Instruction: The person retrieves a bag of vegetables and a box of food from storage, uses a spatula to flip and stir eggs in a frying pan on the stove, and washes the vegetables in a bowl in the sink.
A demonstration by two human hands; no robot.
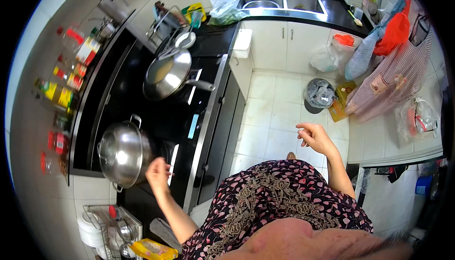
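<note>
My left hand [158,171] hovers at the near end of the black cooktop [159,113], close to the right side of a lidded steel pot [121,153]. Its fingers are loosely bent and nothing shows in them. The pot has a domed lid and side handles. Farther along the cooktop sits a steel wok [177,68] with a little yellowish liquid inside, its handle [201,85] pointing right. Over the floor at my right side, my right hand [316,138] is held up with its fingers slightly curled and apart, holding nothing.
Bottles and jars [59,94] line the ledge left of the cooktop. A dish rack [97,229] and yellow packet [154,249] lie at the near left. Ahead are a double sink [303,4], a lined trash bin [320,94] and a hanging checked apron [398,77].
</note>
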